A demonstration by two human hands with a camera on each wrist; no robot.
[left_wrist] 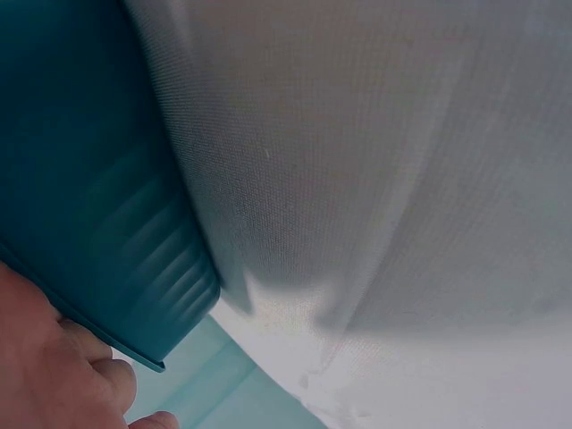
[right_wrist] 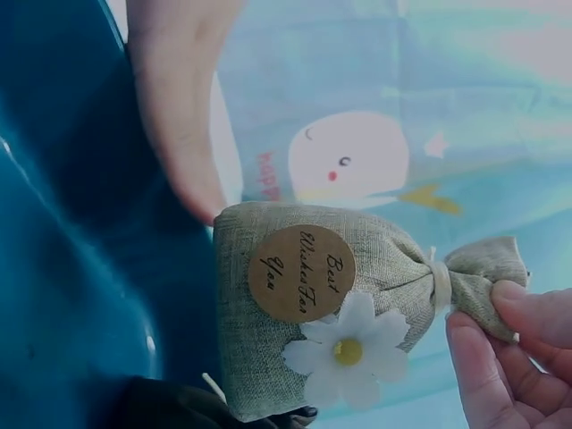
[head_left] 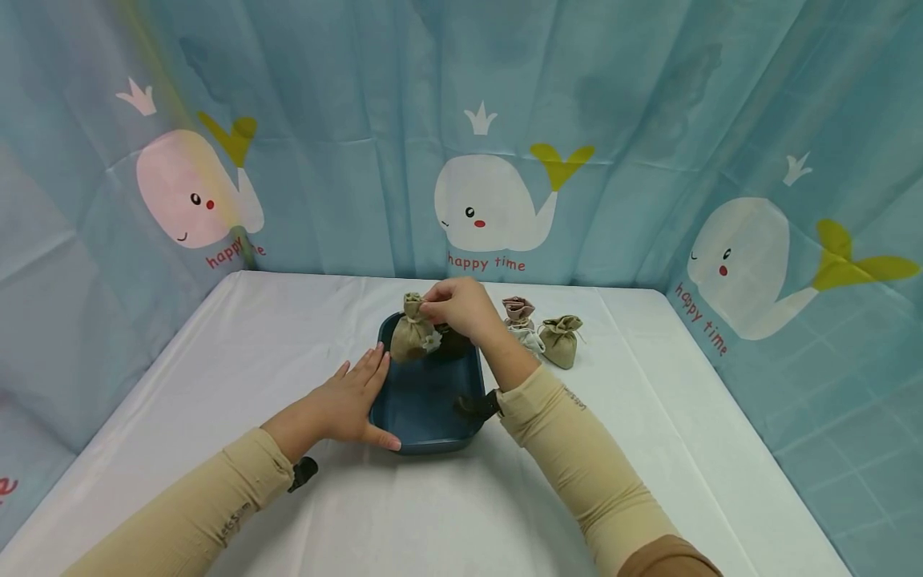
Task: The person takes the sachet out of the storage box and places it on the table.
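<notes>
Green sachet: at the far left part of the blue tray, long axis roughly upright, neck uppermost, body below and left of the right hand; contact with tray unclear.
Right hand: thumb and fingers pinch the neck.
Left hand: fingers straight, against the tray's left side.

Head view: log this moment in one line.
right hand: pinches green cloth pouch with white flower over blue rectangular tray | left hand: touches tray's left side
</notes>
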